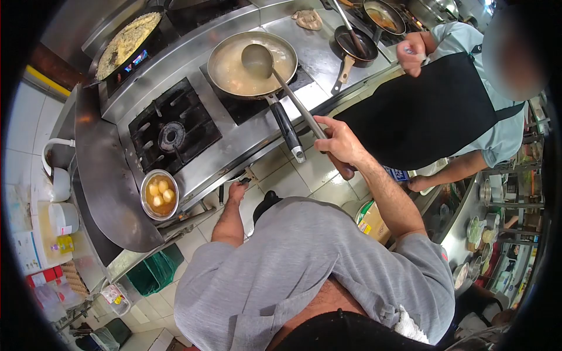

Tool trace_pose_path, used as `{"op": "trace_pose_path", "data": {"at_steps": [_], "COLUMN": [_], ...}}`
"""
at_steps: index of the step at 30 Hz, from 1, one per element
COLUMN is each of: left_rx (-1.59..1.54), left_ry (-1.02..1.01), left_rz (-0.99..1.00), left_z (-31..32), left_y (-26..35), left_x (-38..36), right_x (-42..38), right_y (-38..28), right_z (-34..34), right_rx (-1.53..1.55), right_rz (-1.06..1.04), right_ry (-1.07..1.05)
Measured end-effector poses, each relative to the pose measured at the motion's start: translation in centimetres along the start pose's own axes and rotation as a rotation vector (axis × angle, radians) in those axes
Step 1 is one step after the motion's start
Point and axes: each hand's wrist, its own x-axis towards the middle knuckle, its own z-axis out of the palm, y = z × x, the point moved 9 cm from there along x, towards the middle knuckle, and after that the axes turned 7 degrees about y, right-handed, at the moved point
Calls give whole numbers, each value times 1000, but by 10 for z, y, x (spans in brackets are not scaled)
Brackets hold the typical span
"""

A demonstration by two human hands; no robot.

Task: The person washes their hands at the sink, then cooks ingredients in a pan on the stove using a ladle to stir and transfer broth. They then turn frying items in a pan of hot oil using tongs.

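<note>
My right hand point(339, 140) is closed round the long handle of a metal ladle point(257, 61). The ladle's bowl rests in or just over the pale, cloudy liquid of a wide pan point(213, 70) on a burner. The pan's black handle point(284, 123) points toward me, with no hand on it. Low at the stove's front edge, my left hand point(237, 191) has its fingers curled by small dark fittings; what they hold is too small to tell. A metal bowl point(144, 196) with several pale round pieces in brownish liquid stands left of my left hand.
An unused burner point(171, 136) lies between bowl and pan. A large pan of yellowish food point(130, 45) is at upper left. Two smaller pans point(356, 44) point(384, 16) and a crumpled cloth point(308, 20) are at the top. A co-worker in a black apron point(421, 111) stands at right.
</note>
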Motion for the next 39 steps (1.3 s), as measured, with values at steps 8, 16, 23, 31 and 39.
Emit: {"op": "trace_pose_path", "data": {"at_steps": [8, 16, 23, 31, 39], "left_rx": [71, 77, 136, 101, 70], "left_ry": [63, 78, 123, 71, 61], "left_rz": [57, 64, 94, 34, 14], "left_z": [2, 2, -3, 6, 10], "left_y": [10, -3, -24, -19, -14], "left_x": [-5, -8, 7, 0, -1], "right_x": [30, 7, -11, -40, -51], "right_y": [0, -4, 6, 1, -26], "right_z": [-1, -3, -15, -11, -5], "right_rx": [350, 739, 666, 265, 120], "right_rz": [11, 176, 141, 123, -75], "right_ry": [-133, -215, -103, -103, -46]}}
